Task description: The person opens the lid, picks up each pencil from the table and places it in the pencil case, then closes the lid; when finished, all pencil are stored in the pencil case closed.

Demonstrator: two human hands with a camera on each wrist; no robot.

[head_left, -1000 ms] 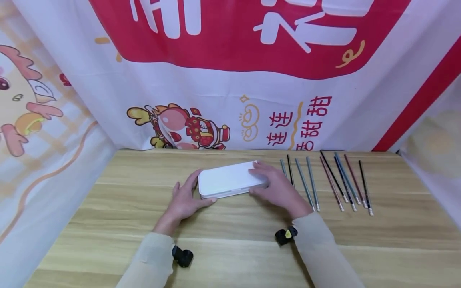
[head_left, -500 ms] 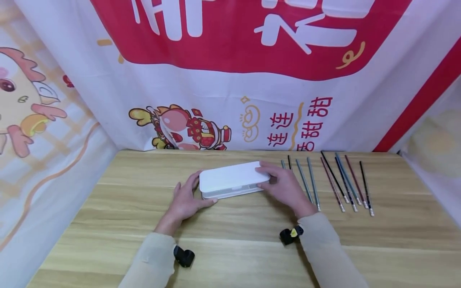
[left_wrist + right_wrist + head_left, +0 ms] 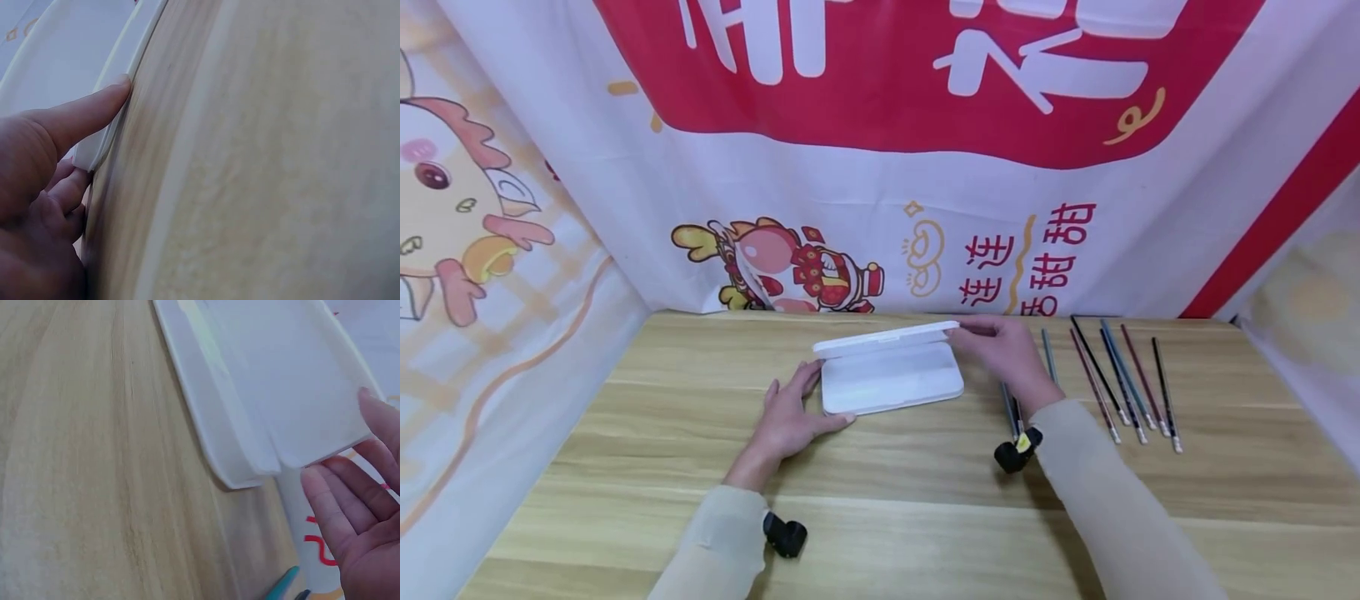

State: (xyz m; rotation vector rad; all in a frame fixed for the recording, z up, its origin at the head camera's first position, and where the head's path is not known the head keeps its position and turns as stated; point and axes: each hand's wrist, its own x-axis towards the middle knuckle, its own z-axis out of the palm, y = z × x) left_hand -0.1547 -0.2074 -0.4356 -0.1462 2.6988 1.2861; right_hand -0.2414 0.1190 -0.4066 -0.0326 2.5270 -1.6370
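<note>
Gripping the white case point(image 3: 891, 381) at its left end with your left hand point(image 3: 784, 421); your right hand point(image 3: 1006, 354) pinches its raised lid point(image 3: 880, 340) at the right end; desk point(image 3: 895, 533) beneath the case; pencils point(image 3: 1166, 392) to its right.

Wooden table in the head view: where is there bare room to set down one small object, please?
The wooden table is bare in front of the white case, between left sleeve and right sleeve; also between the left hand and the left cloth, and right of the rightmost pencil. It is crowded right of the case, with the right hand and pencils.
</note>
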